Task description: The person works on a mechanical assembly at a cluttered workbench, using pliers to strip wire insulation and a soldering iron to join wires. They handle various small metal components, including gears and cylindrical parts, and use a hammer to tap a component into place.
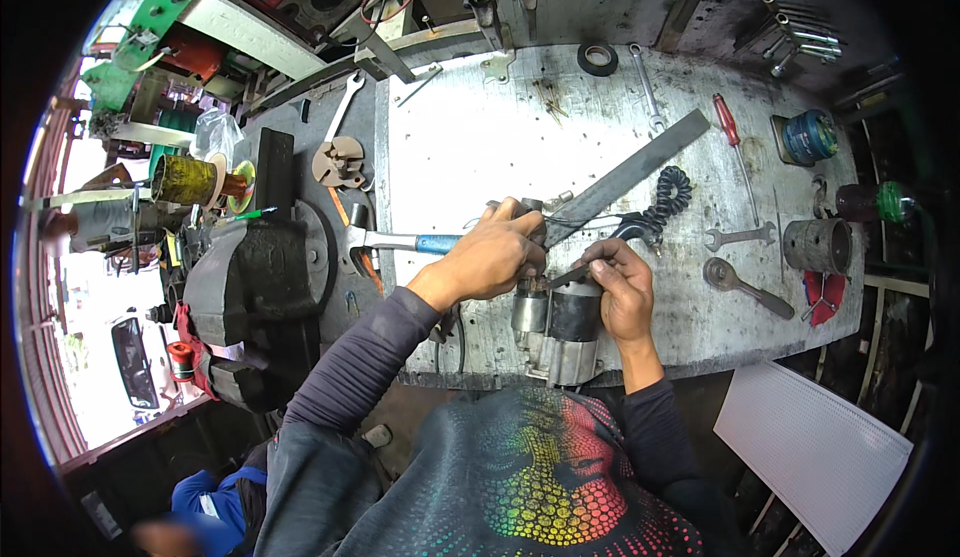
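Observation:
A starter motor (575,314), with a black cylindrical body and a silver end, stands at the bench's near edge. Over its top, my left hand (495,252) is closed with curled fingers around something dark that they mostly hide. My right hand (622,287) pinches a small dark strip (570,277) between thumb and fingers, just above the motor. Beyond both hands, a long flat dark metal bar (635,175) lies slantwise. A hammer (435,244) with a blue grip lies left of my left hand, its handle partly behind that hand.
A black bench vise (265,267) stands left. On the bench (450,137) are a coiled black cable (672,192), a red-handled screwdriver (728,122), a ratchet (745,289), a wrench (740,237) and a tape roll (597,58). A person in blue (225,507) is at lower left.

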Demonstrator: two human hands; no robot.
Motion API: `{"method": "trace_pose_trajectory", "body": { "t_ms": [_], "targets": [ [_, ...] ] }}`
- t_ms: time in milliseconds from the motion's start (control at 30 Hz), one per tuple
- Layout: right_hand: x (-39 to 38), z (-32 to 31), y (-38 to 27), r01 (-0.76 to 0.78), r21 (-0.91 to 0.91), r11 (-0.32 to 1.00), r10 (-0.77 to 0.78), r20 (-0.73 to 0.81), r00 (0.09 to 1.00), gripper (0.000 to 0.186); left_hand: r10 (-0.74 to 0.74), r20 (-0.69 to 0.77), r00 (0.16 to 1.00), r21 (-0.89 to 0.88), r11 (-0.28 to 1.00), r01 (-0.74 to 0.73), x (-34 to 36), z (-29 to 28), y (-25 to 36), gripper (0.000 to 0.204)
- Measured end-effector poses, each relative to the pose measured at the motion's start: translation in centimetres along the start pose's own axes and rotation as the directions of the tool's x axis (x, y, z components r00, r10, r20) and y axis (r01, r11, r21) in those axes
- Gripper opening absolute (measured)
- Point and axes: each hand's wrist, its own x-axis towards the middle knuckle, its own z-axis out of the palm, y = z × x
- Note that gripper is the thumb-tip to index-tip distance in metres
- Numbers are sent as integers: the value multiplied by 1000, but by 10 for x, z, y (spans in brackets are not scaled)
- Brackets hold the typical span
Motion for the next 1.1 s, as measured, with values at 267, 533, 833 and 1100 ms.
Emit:
{"method": "trace_pose_trajectory", "body": {
  "t_ms": [267,533,833,1100],
  "targets": [
    [4,-1,5,20,-4,1000,-20,15,1000,14,-76,58,995,102,992,70,-8,2,9,22],
    [-4,-9,4,125,154,980,-93,-201,975,13,-481,-473,738,-270,876,398,-56,21,41,47],
    [-2,-5,15,-68,243,968,98,-117,988,13,-823,9,568,-754,368,544,-91,108,96,52],
    [27,21,13,-371,-53,927,366,333,869,13,-937,90,337,-924,48,380,-102,151,150,49]
  ]
}}
